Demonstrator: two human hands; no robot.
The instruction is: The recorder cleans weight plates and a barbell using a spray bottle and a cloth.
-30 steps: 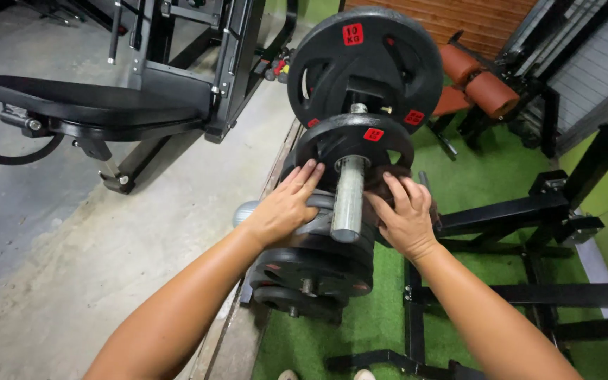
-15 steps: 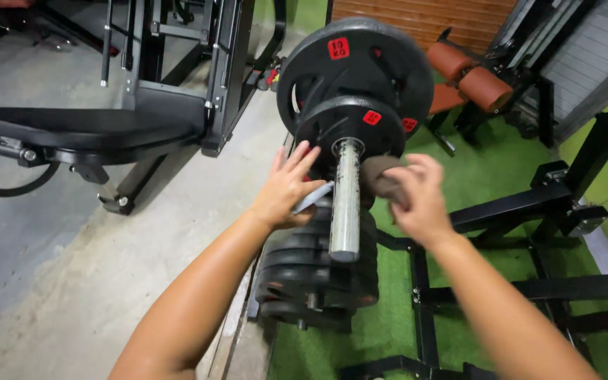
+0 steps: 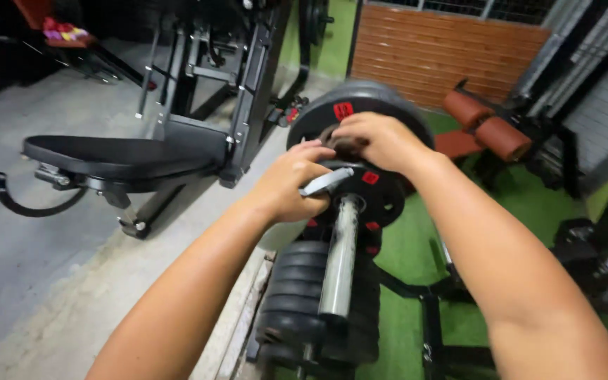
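A steel bar sleeve points toward me with a small black weight plate on it and a larger black plate behind, both with red labels. My left hand is closed around a flat silver handle of a clip just above the sleeve. My right hand is curled over a dark brown part of the same clip at the top of the small plate. How the clip sits on the sleeve is hidden by my fingers.
Several black plates hang stacked below the sleeve on a black rack frame over green turf. A black padded bench machine stands left on concrete. Brown roller pads and a brick wall lie behind.
Both hands left the face of the small plate and rose to its top edge. My left hand now pinches the silver clip handle, and my right hand has closed over the brown part.
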